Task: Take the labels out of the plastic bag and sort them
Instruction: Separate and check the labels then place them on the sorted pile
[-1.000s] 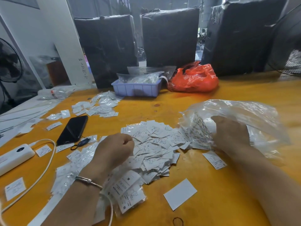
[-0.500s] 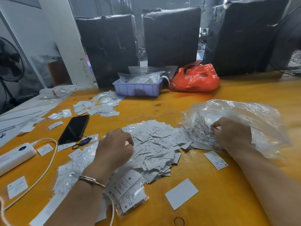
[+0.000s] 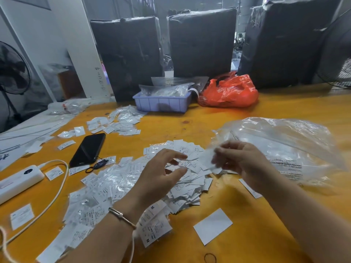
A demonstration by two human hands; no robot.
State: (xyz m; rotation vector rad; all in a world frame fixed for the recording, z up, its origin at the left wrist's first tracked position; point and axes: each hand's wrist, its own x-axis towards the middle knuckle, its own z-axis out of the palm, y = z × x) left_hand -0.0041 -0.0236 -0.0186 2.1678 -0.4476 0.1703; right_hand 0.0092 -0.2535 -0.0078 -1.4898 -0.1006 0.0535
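Observation:
A heap of small white printed labels (image 3: 190, 184) lies in the middle of the orange table (image 3: 247, 243). To its right sits the large clear plastic bag (image 3: 284, 145), crumpled, its mouth facing the heap. My right hand (image 3: 245, 164) hovers at the bag's mouth and pinches a blurred white label (image 3: 208, 158) between thumb and fingers. My left hand (image 3: 161, 175) hangs just above the heap with fingers spread and relaxed, holding nothing. Small clear packets of labels (image 3: 102, 188) are strewn to the lower left.
A black phone (image 3: 88, 149), a white power bank (image 3: 19, 180) with its cable, a lilac tray (image 3: 161, 103) and a red bag (image 3: 229, 92) lie left and behind. A blank white card (image 3: 212, 225) and a rubber band (image 3: 210, 258) lie near me. Black wrapped bundles (image 3: 201, 42) line the far edge.
My right hand has come out of the bag's mouth, lifted, with a label in its fingers. My left hand has risen off the heap and uncurled.

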